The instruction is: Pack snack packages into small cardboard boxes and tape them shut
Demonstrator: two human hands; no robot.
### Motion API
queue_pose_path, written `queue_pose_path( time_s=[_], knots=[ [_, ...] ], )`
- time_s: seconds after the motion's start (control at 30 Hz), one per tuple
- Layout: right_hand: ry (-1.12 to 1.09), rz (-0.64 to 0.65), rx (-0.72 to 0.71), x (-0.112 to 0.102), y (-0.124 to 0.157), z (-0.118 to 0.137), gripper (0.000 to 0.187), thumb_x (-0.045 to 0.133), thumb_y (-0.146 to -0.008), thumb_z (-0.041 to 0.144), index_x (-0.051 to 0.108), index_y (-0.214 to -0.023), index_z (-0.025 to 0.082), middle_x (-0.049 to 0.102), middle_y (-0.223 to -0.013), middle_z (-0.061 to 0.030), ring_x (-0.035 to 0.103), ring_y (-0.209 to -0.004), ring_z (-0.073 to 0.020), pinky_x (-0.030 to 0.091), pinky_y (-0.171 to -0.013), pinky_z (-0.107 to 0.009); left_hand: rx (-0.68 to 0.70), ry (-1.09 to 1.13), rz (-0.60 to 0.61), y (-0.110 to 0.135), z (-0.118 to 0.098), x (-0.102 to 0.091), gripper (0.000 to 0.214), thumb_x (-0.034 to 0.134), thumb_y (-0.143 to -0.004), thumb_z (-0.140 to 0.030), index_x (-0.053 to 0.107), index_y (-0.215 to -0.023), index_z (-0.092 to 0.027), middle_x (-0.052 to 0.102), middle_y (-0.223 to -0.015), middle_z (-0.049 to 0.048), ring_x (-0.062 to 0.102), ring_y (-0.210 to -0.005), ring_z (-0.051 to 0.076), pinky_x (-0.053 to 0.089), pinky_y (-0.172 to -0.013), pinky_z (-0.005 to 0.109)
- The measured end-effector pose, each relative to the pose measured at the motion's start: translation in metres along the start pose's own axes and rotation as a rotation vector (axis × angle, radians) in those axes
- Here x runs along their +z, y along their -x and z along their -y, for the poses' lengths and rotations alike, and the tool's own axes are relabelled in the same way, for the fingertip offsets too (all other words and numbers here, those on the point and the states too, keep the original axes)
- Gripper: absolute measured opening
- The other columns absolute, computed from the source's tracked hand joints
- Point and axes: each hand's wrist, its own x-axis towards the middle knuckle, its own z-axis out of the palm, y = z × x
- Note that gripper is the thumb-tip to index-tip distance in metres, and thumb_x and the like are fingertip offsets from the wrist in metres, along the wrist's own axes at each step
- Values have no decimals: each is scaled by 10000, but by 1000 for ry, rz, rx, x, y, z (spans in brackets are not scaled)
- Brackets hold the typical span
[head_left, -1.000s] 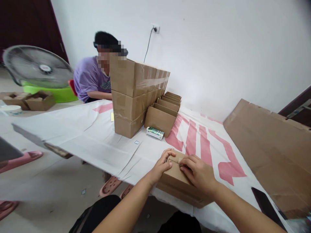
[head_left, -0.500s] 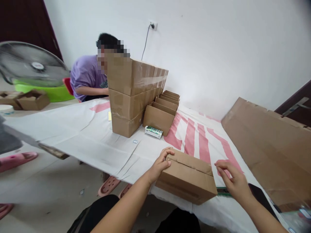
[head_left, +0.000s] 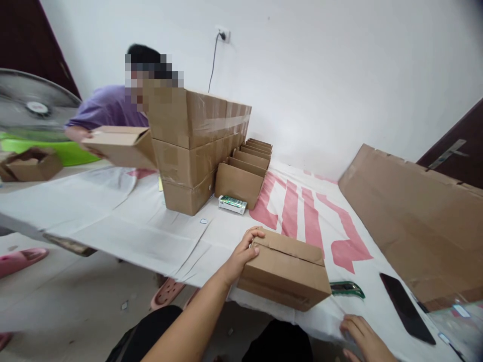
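The cardboard box (head_left: pixel 285 269), smooth and oblong, is sitting at lower centre; the left hand (head_left: pixel 241 257) is grasping its left end; the right hand (head_left: pixel 365 339) is curling loosely, released, at bottom right. Creased, red-marked white sheeting (head_left: pixel 217 239) is draping the surface (head_left: pixel 101 216) before a plain wall (head_left: pixel 320 75).

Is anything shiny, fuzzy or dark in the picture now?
In the head view, tape on the stacked boxes shines; at the head view's left edge, the fan looks fuzzy; in the head view, the floor under the table is dim, but the box the left hand touches looks sharper.
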Motion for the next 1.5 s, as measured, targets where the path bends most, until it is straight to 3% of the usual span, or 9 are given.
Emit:
queue_pose_path(
  time_s=[0.2,0.33,0.47,0.63,0.83,1.0,1.27,1.37,1.5],
  knots=[
    [-45,-196,27,-61,-42,-2,173,579,-882,325,680,-1004,257,725,-998,-84,693,-948,-254,602,-815,-397,-27,-204,-47,5,-30,-1,633,626,-785,-433,386,-1349,-275,357,-1457,88,287,-1381,308,202,-1125,438],
    [-217,-322,155,-96,-73,18,225,546,-903,389,644,-1063,264,707,-1059,-86,677,-980,-244,610,-745,-334,30,-476,-93,12,-66,-2,464,705,-729,-448,536,-1105,-236,521,-1180,82,449,-1187,292,317,-1044,422],
    [-486,-306,251,-113,-98,35,320,495,-922,458,622,-1133,254,714,-1098,-88,684,-989,-242,594,-828,-363,24,-573,124,23,-100,3,148,673,-719,-200,579,-831,-225,563,-918,15,539,-926,219,420,-870,333],
    [-712,-115,141,-125,-125,47,393,388,-965,486,677,-1045,231,732,-1024,-104,692,-965,-246,584,-844,-391,137,-625,412,34,-121,16,339,425,-570,30,564,-733,-233,594,-856,6,575,-906,209,429,-844,321],
    [-320,223,-254,-142,-151,80,359,480,-952,438,600,-1239,258,649,-1258,-98,495,-1291,-276,423,-1067,-493,219,-780,437,41,-122,31,419,549,-645,-45,644,-961,-303,698,-1012,-3,530,-1218,323,90,-1163,495],
    [-26,157,-328,-146,-148,80,298,531,-928,447,642,-1120,248,684,-1133,-73,488,-1280,-291,304,-1121,-560,247,-897,361,46,-111,34,471,704,-690,-200,645,-1140,-329,688,-1119,40,415,-1326,386,-131,-1156,557],
    [199,-35,-125,-140,-125,50,655,588,-805,644,580,-1279,191,686,-1090,-140,620,-995,-309,519,-856,-476,71,-1428,-32,54,-122,40,315,712,-716,-201,721,-1023,-267,568,-1310,127,373,-1346,405,153,-1134,635],
    [170,35,-68,-134,-123,47,892,577,-737,740,456,-1411,167,611,-1276,-185,592,-1108,-348,518,-893,-479,-83,-1542,-6,55,-126,37,442,775,-648,-206,719,-1083,-262,601,-1253,146,427,-1304,416,288,-1093,604],
    [135,161,-13,-128,-128,48,1158,556,-644,834,196,-1532,184,253,-1569,-206,433,-1325,-404,467,-989,-512,-159,-1445,87,54,-132,32,812,811,-513,-638,671,-1183,-201,591,-1242,194,493,-1213,429,395,-1023,578]
  ],
)
